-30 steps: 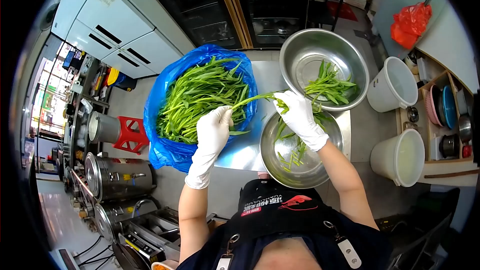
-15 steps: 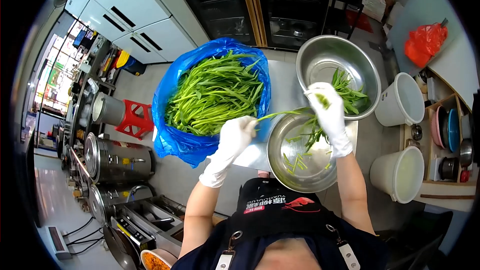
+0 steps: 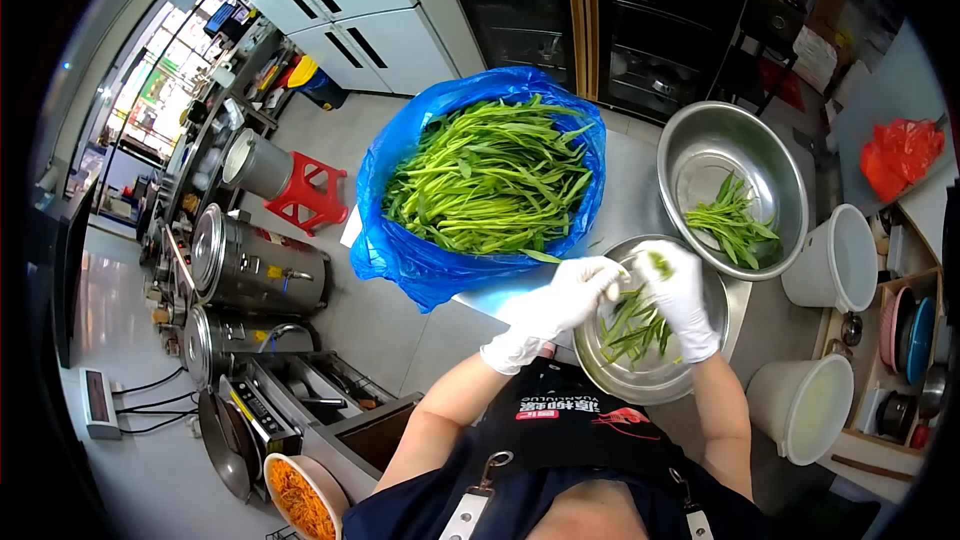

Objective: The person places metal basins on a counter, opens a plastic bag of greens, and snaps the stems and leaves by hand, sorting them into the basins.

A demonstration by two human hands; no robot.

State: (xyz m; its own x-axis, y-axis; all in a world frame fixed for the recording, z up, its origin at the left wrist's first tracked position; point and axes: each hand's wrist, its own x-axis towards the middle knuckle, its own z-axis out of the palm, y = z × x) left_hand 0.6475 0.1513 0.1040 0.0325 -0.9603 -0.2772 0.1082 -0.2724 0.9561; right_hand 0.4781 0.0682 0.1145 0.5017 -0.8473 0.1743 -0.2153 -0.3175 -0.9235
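My left hand (image 3: 583,295), in a white glove, is closed in a pinch above the left side of a steel basin (image 3: 705,377); whatever lies between its fingertips is hidden. Close beside it, my gloved right hand (image 3: 680,288) is wrapped round some water spinach, a bit of green showing between the fingers. Cut-looking leafy pieces (image 3: 632,328) lie in this basin beneath both hands. A larger steel bowl (image 3: 690,135) behind my right hand holds a small bunch of leafy tops (image 3: 735,225). To the left, a blue plastic bag (image 3: 385,265) is heaped with long water spinach (image 3: 490,180).
Bag and basins stand on a metal table (image 3: 625,160). Two white buckets (image 3: 840,260) stand on the right by a wooden shelf. A red stool (image 3: 310,195), steel pots (image 3: 260,260) and a bowl of orange shreds (image 3: 300,500) are on the left.
My left hand has moved right, up to my right hand; the long stalk stretched between them no longer shows. My right hand has shifted from the larger bowl's edge over the nearer basin. The view has turned.
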